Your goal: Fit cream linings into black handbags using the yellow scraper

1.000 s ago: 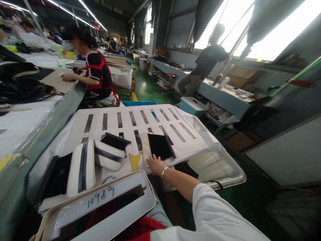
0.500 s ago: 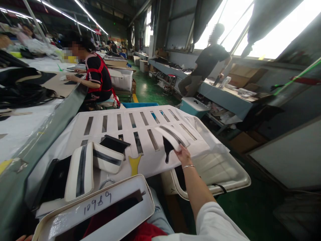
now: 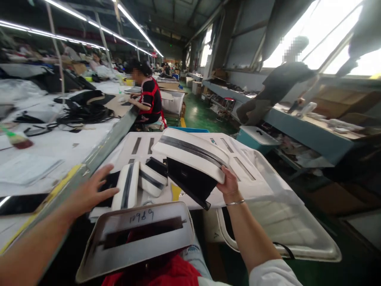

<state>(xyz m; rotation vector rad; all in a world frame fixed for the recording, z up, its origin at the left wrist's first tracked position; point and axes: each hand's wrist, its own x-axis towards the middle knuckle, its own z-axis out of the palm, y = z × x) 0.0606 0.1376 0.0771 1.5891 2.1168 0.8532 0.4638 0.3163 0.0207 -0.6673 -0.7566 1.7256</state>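
Observation:
My right hand grips the near right corner of a curved white panel with a dark lengthwise stripe. A black flap hangs beneath the panel. My left hand is in the air at the left, fingers spread, holding nothing. Close to its fingertips stands a white striped piece, with another white striped piece leaning beside it. On my lap rests a white tray-like frame with a long slot and handwritten digits. A yellow piece is partly covered by the flap.
A slotted white board spans a large white bin. Along the left runs a worktable with a brush, a dark phone-like slab and black strips. A seated person works ahead; another person stands at the right bench.
The white panel has come closer and further left, showing more of its face and flap. My left hand has risen into view from the lower left. The view has turned left.

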